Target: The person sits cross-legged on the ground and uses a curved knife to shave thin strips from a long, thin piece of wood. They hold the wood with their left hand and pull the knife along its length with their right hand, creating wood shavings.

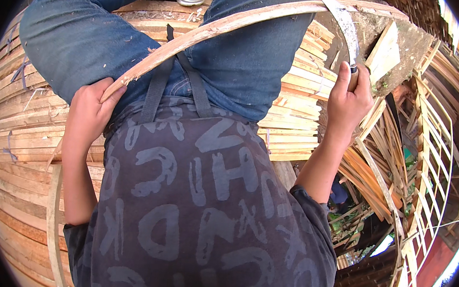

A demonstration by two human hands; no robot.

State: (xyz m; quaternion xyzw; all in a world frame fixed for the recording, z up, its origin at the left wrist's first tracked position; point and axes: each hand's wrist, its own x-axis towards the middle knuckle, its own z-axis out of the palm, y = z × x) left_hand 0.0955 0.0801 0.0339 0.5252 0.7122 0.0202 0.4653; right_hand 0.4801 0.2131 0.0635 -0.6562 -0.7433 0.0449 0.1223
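A long strip of pale wood point(234, 17) lies across my jeans-covered legs, running from lower left to upper right. My left hand point(93, 102) is closed round its near end. My right hand point(350, 96) grips the wooden handle of a curved knife point(345, 28), fingers wrapped round it. The sickle-like blade points up and away, and its tip overlaps the strip near the far right end. Whether the edge touches the wood I cannot tell. The strip's surface looks rough and freshly shaved near my left hand.
Bundles of stacked wooden slats point(23, 122) spread under and beside my legs. More slat ends point(299, 108) stick out on the right. A wooden lattice point(433, 159) stands at the far right, beside a heap of loose sticks point(370, 176). A flat wood piece point(385, 53) lies past the knife.
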